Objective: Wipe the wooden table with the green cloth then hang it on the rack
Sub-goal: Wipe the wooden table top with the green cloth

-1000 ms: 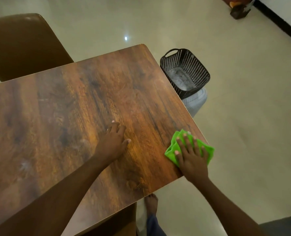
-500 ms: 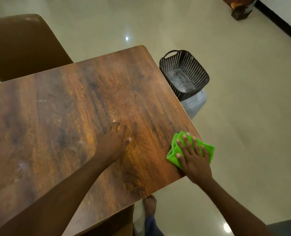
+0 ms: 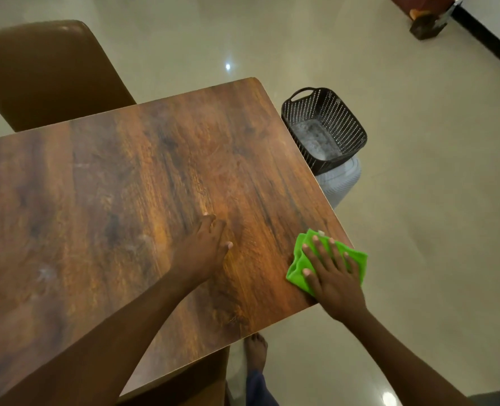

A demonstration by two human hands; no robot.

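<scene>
Pale glossy floor (image 3: 418, 200) surrounded the wooden table (image 3: 125, 200), its dark-grained top bare apart from faint smears. On that top, the right hand (image 3: 335, 281) lay flat with fingers spread wide, pressing the green cloth (image 3: 298, 266) against the table's right edge, near the front corner; part of the cloth hung past the edge. The left hand (image 3: 203, 249) rested on the wood well to the left of the cloth, fingers loosely curled and holding nothing. Beyond the right edge stood a black perforated basket (image 3: 325, 127) on a white container (image 3: 341, 180), close to the table. A brown chair (image 3: 46, 74) sat at the far side. Open floor stretched to the right, and a bare foot (image 3: 256, 351) showed below the front edge.
</scene>
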